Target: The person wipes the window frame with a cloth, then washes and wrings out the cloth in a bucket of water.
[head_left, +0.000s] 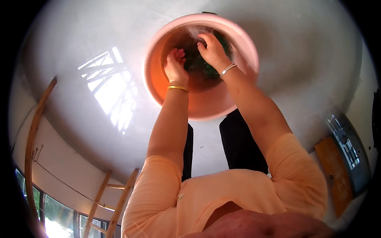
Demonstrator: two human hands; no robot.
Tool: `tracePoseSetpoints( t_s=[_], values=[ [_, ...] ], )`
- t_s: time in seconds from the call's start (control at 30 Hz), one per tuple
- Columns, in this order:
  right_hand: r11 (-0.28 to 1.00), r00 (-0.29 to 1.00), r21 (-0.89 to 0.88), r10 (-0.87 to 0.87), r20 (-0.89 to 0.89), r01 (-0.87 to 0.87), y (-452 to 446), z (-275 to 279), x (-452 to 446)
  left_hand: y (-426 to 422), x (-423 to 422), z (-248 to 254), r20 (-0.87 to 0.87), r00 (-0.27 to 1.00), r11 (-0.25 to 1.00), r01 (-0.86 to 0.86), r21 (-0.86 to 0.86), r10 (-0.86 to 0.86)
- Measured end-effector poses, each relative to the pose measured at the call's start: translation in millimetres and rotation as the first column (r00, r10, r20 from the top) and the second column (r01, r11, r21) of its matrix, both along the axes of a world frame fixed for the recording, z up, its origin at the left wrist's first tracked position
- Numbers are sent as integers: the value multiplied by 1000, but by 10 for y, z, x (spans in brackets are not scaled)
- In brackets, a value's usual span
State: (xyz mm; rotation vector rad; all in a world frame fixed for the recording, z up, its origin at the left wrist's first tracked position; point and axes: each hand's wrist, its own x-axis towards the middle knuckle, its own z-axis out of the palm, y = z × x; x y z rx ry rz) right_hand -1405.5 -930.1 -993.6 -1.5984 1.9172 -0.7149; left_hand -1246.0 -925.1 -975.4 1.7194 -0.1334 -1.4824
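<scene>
A pink basin (249, 59) sits on the floor in front of my feet, holding water with a dark green mass (198, 65) in it. The mass looks like leafy greens, but its kind is not clear. My left hand (176, 66), with a gold bangle at the wrist, is over the basin's left side, fingers loosely curled and nothing visible in them. On the other side my right hand (212, 49) reaches over the greens with bent fingers and the thumb apart, a silver bangle on its wrist. It shows no held thing. White froth or splashing water (194, 31) lies beyond its fingertips.
The grey floor (119, 23) is shiny, with window light reflected at left. A wooden ladder (115, 198) stands at lower left near windows, and a wooden pole (35, 119) leans farther left. At right are a brown wooden board (335, 174) and a dark glossy panel (351, 150).
</scene>
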Motion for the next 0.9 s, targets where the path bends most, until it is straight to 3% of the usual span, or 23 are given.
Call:
tracePoseSetpoints(
  t_s=[0.03, 0.07, 0.1, 0.13, 0.17, 0.23, 0.3, 0.37, 0.4, 0.43, 0.47, 0.5, 0.57, 0.6, 0.63, 0.7, 0.73, 0.83, 0.9],
  values=[
    [983, 955, 134, -159, 251, 128, -4, -121, -4, -68, -2, -11, -361, 930, 997, -56, 58, 73],
    [923, 805, 293, -366, 466, 250, -8, -381, -40, -194, -32, -67, -364, 928, 997, -77, 9, 75],
    [854, 728, 405, -501, 467, 328, -108, -357, -71, -319, -64, -157, -467, 849, 967, -186, 174, 247],
    [769, 558, 472, -639, 530, 431, -205, -376, -34, -329, -35, -195, -521, 740, 895, -258, 363, 425],
    [651, 352, 570, -755, 553, 502, -204, -403, 16, -307, -20, -251, -509, 742, 892, -285, 350, 437],
    [651, -62, 744, -745, 664, 153, -181, -315, 33, -331, 13, -431, -495, 713, 865, -369, 340, 498],
    [713, -237, 684, -698, 675, -153, -86, -1, 128, -314, 156, -767, -516, 682, 855, -433, 285, 518],
    [829, -230, 461, -539, 811, -317, 134, 643, 242, -283, 242, -1061, -577, 690, 897, -386, 216, 436],
    [931, -141, 238, -285, 948, -278, 266, 758, 355, -284, 233, -1056, -589, 681, 895, -399, 200, 435],
    [955, -69, 94, -118, 991, -280, 410, 908, 399, -253, 241, -1050, -597, 674, 892, -413, 184, 435],
    [936, 118, -4, 49, 992, -352, 508, 1162, 437, -237, 233, -1033, -604, 663, 886, -429, 177, 442],
    [895, 283, -87, 230, 931, -438, 543, 1321, 462, -227, 200, -1009, -611, 651, 877, -450, 167, 450],
    [675, 404, -373, 704, 584, -637, 514, 1210, 563, -180, 145, -997, -619, 633, 864, -478, 159, 464],
    [644, 505, -384, 762, 407, -662, 482, 1250, 548, -148, 110, -1007, -621, 629, 860, -486, 155, 468],
    [640, 500, -377, 764, 409, -670, 408, 1143, 524, -147, 38, -1012, -625, 618, 852, -500, 155, 477],
    [765, 665, -277, 643, 379, -582, 239, 935, 498, -145, -39, -917, -635, 606, 846, -512, 149, 479],
    [757, 705, -265, 653, 276, -597, 339, 924, 477, -153, -73, -874, -637, 605, 845, -514, 145, 478],
    [730, 582, -349, 681, 444, -587, 743, 1125, 340, -252, -141, -787, -643, 584, 831, -533, 158, 496],
    [665, 576, -314, 745, 336, -678, 1076, 1613, 292, -331, -182, -707, -647, 555, 810, -561, 173, 523]
  ],
)
